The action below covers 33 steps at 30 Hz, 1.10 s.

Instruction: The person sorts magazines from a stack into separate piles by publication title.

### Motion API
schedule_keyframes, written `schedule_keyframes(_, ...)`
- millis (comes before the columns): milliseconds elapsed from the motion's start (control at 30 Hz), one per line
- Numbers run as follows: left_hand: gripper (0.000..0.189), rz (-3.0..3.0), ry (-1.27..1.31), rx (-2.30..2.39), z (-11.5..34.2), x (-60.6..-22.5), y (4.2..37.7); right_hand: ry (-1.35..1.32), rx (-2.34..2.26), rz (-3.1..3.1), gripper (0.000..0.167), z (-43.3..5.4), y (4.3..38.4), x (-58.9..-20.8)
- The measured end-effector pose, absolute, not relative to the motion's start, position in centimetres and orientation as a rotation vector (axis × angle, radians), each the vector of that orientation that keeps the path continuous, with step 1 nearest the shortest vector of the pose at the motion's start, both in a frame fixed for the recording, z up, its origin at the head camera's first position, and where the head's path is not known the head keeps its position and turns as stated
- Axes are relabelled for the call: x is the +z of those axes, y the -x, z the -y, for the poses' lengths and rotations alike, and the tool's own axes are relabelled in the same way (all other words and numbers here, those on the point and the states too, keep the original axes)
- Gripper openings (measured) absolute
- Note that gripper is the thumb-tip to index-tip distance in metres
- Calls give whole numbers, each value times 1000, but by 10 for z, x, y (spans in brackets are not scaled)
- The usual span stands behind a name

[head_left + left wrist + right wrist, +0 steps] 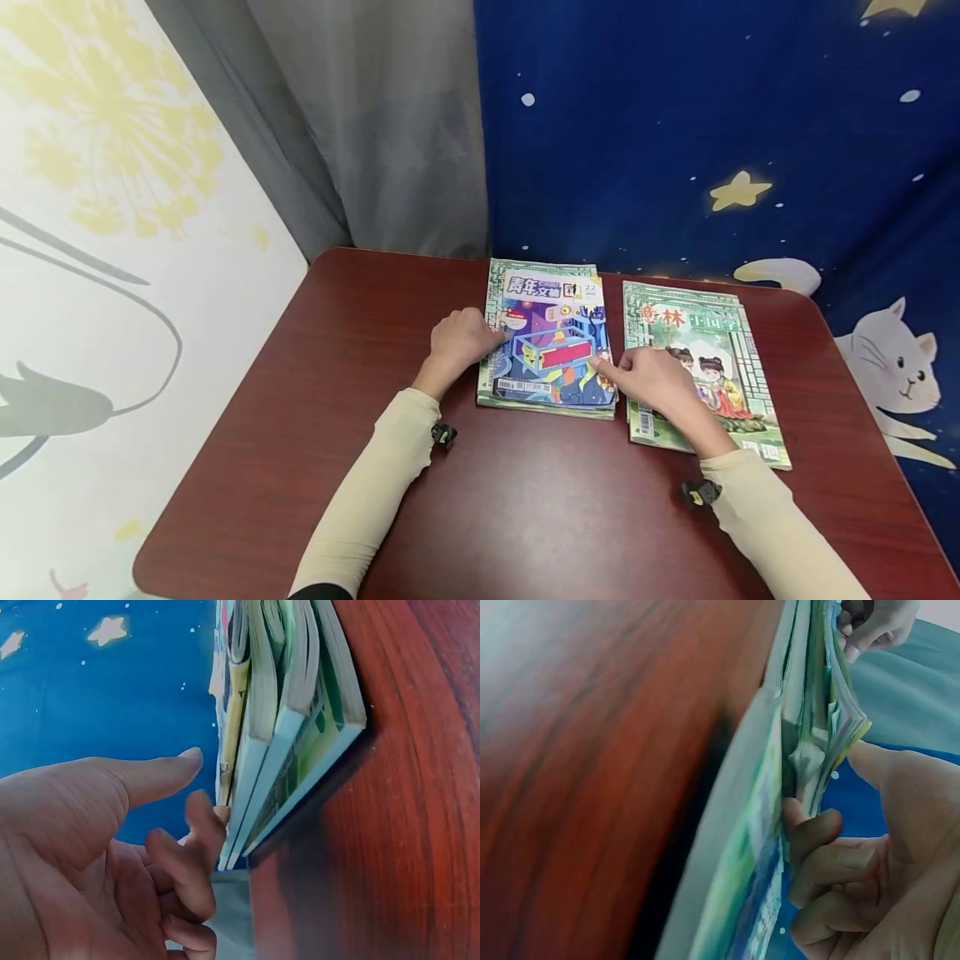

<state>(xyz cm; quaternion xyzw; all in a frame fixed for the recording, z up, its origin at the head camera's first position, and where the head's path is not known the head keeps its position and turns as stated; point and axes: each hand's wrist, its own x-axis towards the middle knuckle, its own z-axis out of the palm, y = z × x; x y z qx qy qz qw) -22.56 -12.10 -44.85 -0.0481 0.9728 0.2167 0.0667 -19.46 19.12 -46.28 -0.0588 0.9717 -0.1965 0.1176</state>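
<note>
A purple-blue magazine (555, 333) lies on top of a stack of green-covered magazines (543, 412). At its left edge is my left hand (462, 339); in the left wrist view its loosely bent fingers (196, 859) meet the spine side, while the thumb stands a little off the cover. My right hand (652, 377) pinches the same magazine's right edge, thumb on the cover and bent fingers (817, 832) against the page side. Under that hand lies a second stack, topped by a green magazine (731, 379) with two cartoon figures.
Both stacks lie near the back edge of a dark red wooden table (315, 383). Behind it hang a grey curtain (390, 125) and a blue starry curtain (637, 125). A white patterned wall (97, 292) stands on the left.
</note>
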Motion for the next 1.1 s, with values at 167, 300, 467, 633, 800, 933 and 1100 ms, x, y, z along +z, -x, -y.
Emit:
schedule_keyframes(167,54,-2960,142,568,112,-447,221,145,-541,-2795,74,-186,196,-459)
schedule_keyframes(300,56,-2966,144,545,108,-448,218,133,-524,-2769,71,-182,196,-458)
schedule_keyframes(467,55,-2933,142,600,107,-445,218,157,-536,-2758,67,-183,193,-461)
schedule_keyframes(633,58,-2867,178,654,107,-441,220,215,-595,-2780,61,-185,191,-464)
schedule_keyframes(800,58,-2839,176,607,104,-440,222,285,-673,-2789,54,-189,188,-467)
schedule_keyframes(933,64,-2858,117,459,99,-437,220,277,-674,-2810,52,-192,182,-467)
schedule_keyframes(1100,68,-2841,56,405,96,-436,216,260,-575,-2862,52,-189,175,-465)
